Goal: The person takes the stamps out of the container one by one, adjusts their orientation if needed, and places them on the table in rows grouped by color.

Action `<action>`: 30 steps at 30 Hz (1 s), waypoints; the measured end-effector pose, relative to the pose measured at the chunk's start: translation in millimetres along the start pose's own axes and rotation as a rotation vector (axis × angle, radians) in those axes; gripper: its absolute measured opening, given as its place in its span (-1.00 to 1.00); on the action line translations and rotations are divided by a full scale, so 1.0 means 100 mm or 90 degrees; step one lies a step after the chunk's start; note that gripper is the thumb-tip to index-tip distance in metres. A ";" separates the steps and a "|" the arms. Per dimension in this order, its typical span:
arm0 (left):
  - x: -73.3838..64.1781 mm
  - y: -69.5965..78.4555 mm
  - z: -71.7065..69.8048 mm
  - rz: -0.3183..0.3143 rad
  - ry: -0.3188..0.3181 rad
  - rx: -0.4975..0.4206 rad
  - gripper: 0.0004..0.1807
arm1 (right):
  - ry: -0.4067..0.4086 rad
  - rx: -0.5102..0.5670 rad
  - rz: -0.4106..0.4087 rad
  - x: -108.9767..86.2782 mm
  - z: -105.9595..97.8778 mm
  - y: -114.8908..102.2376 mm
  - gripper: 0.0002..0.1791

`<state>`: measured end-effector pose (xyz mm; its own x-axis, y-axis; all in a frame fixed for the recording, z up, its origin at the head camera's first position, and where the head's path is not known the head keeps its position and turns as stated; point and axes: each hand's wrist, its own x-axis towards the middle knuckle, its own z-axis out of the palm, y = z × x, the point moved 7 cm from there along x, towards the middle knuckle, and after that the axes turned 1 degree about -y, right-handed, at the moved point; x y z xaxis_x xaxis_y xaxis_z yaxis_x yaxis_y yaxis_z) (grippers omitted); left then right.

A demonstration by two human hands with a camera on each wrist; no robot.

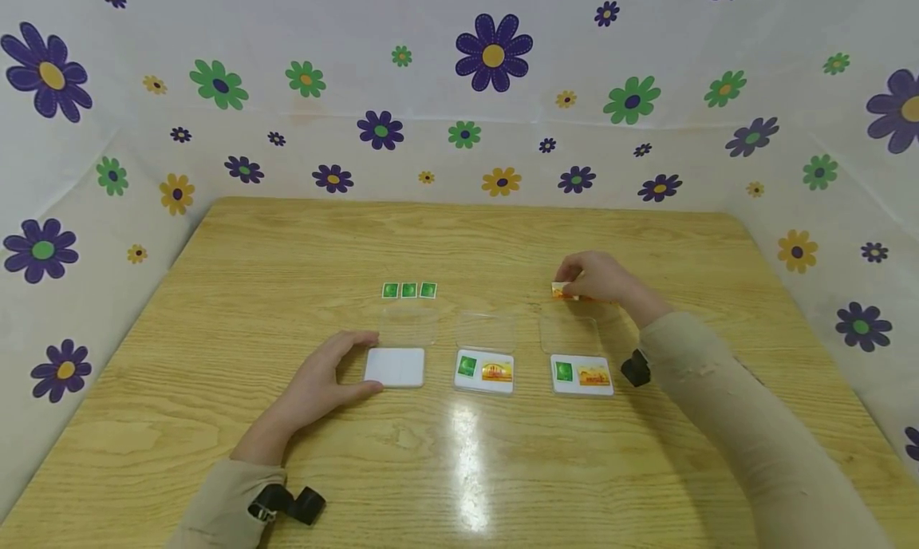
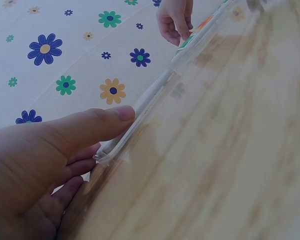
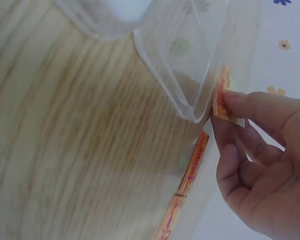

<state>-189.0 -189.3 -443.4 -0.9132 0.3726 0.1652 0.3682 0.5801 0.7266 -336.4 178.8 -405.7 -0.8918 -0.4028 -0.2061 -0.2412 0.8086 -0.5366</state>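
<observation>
My right hand (image 1: 599, 282) pinches an orange-and-yellow stamp (image 3: 223, 97) between thumb and finger, behind the open lid of the right-hand case. More orange stamps (image 3: 194, 164) lie on the table beside that hand, partly hidden under it in the head view. At the left, my left hand (image 1: 323, 381) holds the left end of a clear plastic case (image 1: 395, 367) with a plain white insert, thumb on the near side and fingers on the far side. The middle case (image 1: 484, 385) and the right case (image 1: 582, 388) each carry one green stamp and one orange stamp on white.
Three green stamps (image 1: 409, 290) lie in a row behind the left case. The clear lids (image 1: 485, 331) of the cases lie folded back on the wooden table (image 1: 402, 485). A flower-patterned cloth (image 1: 424, 94) stands around the back and sides.
</observation>
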 end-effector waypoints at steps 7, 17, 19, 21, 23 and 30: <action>0.01 -0.01 0.00 0.003 0.001 0.002 -0.26 | -0.004 -0.046 0.020 0.00 0.02 -0.06 -0.90; 0.01 -0.02 0.01 0.002 -0.001 0.002 -0.26 | 0.006 -0.049 0.011 -0.02 -0.01 -0.08 -0.95; 0.01 -0.01 0.00 0.000 -0.001 0.001 -0.26 | 0.004 -0.044 0.016 -0.03 -0.02 -0.08 -0.92; 0.01 -0.01 0.00 -0.001 -0.001 0.002 -0.26 | 0.003 -0.040 0.023 -0.02 -0.02 -0.07 -0.89; 0.01 -0.01 0.00 0.000 -0.001 0.005 -0.26 | 0.001 -0.037 0.036 -0.01 -0.02 -0.05 -0.86; 0.01 -0.01 0.01 0.005 -0.002 0.007 -0.27 | 0.010 -0.040 0.039 0.01 0.00 -0.01 -0.84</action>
<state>-190.4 -188.8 -444.4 -0.9097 0.3797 0.1680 0.3769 0.5853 0.7179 -336.6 177.6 -405.8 -0.9116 -0.3446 -0.2240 -0.2086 0.8575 -0.4703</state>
